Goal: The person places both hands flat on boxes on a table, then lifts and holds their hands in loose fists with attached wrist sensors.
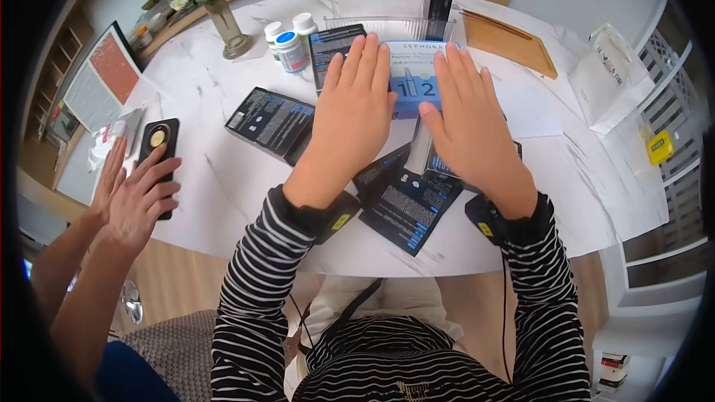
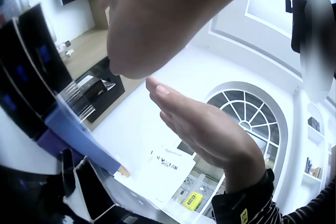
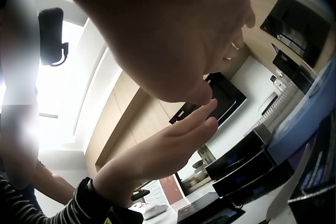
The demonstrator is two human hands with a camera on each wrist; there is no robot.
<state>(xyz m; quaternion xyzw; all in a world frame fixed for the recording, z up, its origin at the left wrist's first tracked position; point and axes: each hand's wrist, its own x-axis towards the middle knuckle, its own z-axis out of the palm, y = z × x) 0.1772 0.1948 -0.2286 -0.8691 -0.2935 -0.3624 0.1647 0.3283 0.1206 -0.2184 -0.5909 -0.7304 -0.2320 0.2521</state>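
Observation:
Both bare hands hover palms down above the table, fingers straight, with nothing in them. My left hand (image 1: pixel 351 115) overlaps the edge of a black printed box (image 1: pixel 339 39) in the head view. Beside it, my right hand (image 1: pixel 477 123) is nearest the right side of a blue and white Sephora box (image 1: pixel 414 88), marked "12". That blue box stands between the hands, partly covered by the right fingers. Closer to me lie flattened black cartons (image 1: pixel 413 205). Another black box (image 1: pixel 272 123) rests to the left. In the left wrist view, the right hand (image 2: pixel 207 129) appears with outstretched fingers.
A clear ribbed tray (image 1: pixel 350 22) stands behind the blue box, a wooden tray (image 1: pixel 514 45) and a white paper bag (image 1: pixel 607 78) to the right. White bottles (image 1: pixel 291 53) and a flower vase (image 1: pixel 226 30) are back left. Another person's hands (image 1: pixel 134 201) touch a phone (image 1: pixel 170 155).

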